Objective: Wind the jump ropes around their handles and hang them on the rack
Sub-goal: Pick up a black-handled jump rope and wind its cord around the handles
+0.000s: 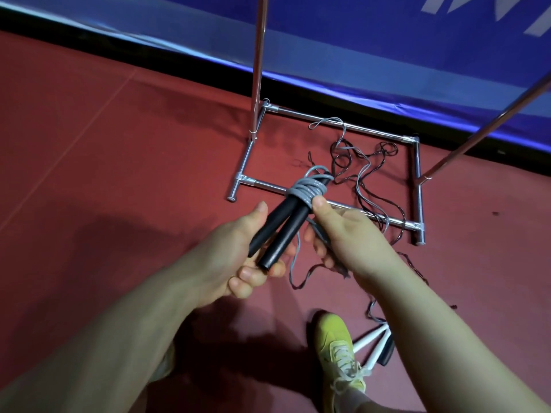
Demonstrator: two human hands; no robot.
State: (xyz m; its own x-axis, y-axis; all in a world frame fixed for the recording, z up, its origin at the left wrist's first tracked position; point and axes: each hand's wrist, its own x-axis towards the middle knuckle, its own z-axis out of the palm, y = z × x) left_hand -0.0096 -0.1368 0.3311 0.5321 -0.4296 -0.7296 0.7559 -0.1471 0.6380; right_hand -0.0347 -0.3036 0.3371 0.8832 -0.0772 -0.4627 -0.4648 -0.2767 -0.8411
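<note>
Your left hand (238, 257) grips the near ends of the two black handles (286, 225), fingers curled under them, thumb up along the left side. The handles lie side by side, pointing far and to the right. Your right hand (346, 236) pinches the grey rope (307, 187) with the thumb tip pressed on the coil, other fingers curled around a loose strand below. The coil sits in several turns around the far half of the handles, just beside the right thumb. The free length of grey rope drops from under the hands to the floor (104, 144) and runs far-right into a loose tangle with a dark rope (369, 162), inside and across the base of the rack (331, 204). The rack base is a chrome rectangle of tubes on the red floor, directly beyond your hands; the near tube passes behind the handles. One upright (258, 55) rises from the left side, another slanted tube (489, 123) climbs from the right side to the frame's right edge. A blue banner (357, 40) runs along the far edge of the floor. Near right: your yellow shoe (337, 347) and, just beside it, white handles (372, 344) plus one black handle (387, 353) lying on the floor, partly hidden by your right forearm.
</note>
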